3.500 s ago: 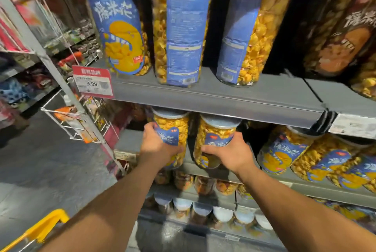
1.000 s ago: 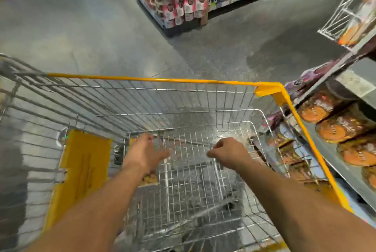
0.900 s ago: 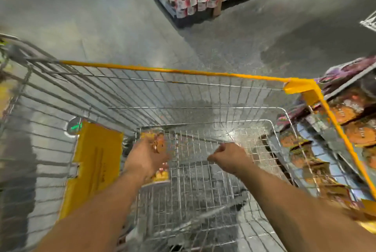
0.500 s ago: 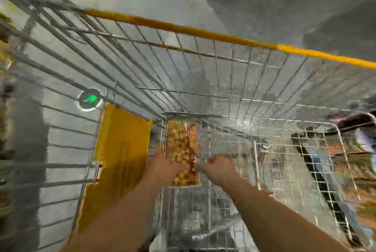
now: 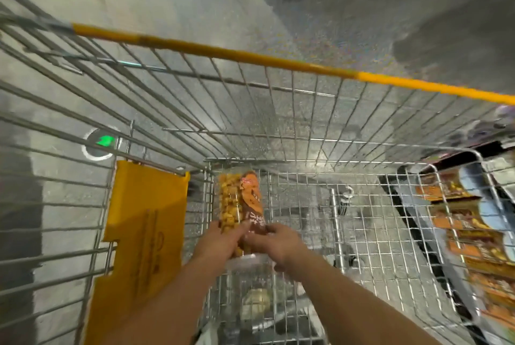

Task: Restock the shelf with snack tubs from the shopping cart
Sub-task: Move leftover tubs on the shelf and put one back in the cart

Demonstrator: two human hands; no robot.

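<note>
I look down into a wire shopping cart (image 5: 306, 110) with a yellow rim. Over its left inner side a tall clear snack tub (image 5: 239, 202) of yellow popcorn with a brown label stands nearly upright, its lid end towards me. My left hand (image 5: 220, 241) grips the tub's lower part from the left, fingers wrapped across its front. My right hand (image 5: 276, 244) holds the same lower part from the right. The tub's lid end is hidden behind my hands.
A yellow panel (image 5: 145, 227) hangs on the cart's left wall. The shelf (image 5: 479, 233) with orange snack packs runs along the right, seen through the cart's mesh. A green floor marker (image 5: 103, 141) lies beyond the cart's left side. Another display stands far across the aisle.
I turned from the shelf to the cart. My left hand took hold of the popcorn tub, then my right hand joined it; over the last half second both hands stay on the tub.
</note>
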